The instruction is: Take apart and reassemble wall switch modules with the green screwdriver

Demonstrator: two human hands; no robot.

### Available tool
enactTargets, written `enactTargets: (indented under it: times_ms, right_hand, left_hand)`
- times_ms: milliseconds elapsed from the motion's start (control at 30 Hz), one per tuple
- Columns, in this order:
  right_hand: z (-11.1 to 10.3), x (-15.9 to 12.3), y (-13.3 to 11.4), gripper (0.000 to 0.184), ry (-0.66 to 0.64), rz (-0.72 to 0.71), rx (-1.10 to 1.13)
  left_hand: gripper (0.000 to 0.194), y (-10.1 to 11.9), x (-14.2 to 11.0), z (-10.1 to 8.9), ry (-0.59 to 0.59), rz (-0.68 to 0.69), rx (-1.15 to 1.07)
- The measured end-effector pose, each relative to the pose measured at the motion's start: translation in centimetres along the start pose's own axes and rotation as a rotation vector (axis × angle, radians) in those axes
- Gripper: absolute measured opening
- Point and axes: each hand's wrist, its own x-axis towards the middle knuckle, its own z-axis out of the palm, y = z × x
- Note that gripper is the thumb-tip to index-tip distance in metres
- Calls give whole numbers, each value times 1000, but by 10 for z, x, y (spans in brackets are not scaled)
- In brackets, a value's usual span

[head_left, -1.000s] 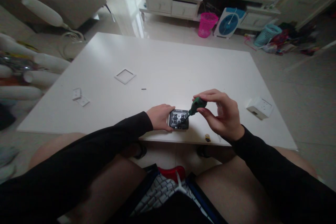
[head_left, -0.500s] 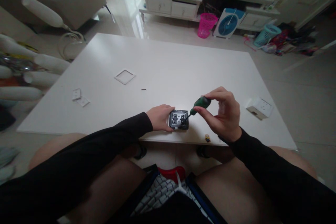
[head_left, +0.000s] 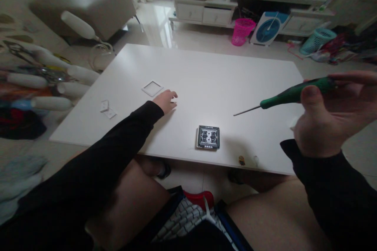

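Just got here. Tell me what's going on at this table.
A person sits at a white table. The right hand holds a green screwdriver up, its tip clear of the switch unit, which lies face up, untouched. The left hand is open beside the white frame; whether it touches anything is unclear.

L arm, in blk sleeve, reaches fwd from lower L, wrist approx. straight, L hand [head_left: 166,101] palm-down w/ fingers bent & thumb apart from them. R hand [head_left: 332,113] is raised at R edge of view, thumb & fingers closed in a pinch grip, wrist bent up from R forearm [head_left: 332,188], also in blk sleeve.
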Motion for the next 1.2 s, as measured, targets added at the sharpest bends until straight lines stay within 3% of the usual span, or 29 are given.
enactTargets:
  times_ms: [67, 167, 267, 433, 500, 633, 733, 967, 1200]
  right_hand:
    - [4, -1, -1, 47, 27, -25, -8]
    - [8, -3, -10, 46, 46, 40, -23]
    - [9, -6, -18, 49, 25, 85, -19]
    - [7, -10, -25, 42, -23, 163, -72]
    - [8, -10, -28, 40, -21, 183, -61]
    - [14, -12, -37, 42, -30, 219, -1]
    - [20, -16, -41, 35, -45, 276, 47]
    - [32, -28, -34, 32, -50, 371, 114]
    - [32, -32, -34, 32, -81, 405, 185]
  left_hand:
    - [35, -21, 10, -6, 47, -103, 45]
    - [24, -31, 15, -5, -21, -167, 38]
    - [6, -25, 16, 1, -30, -152, 32]
    - [11, 2, 11, 0, -38, -109, 5]
    - [11, 22, -1, -7, -30, -44, -56]
    - [16, 69, -45, -27, 122, 308, -400]
    - [14, 89, -72, -36, 79, 515, -480]
    - [13, 88, -76, -17, 63, 626, -527]
    - [19, 100, -81, -2, 20, 720, -593]
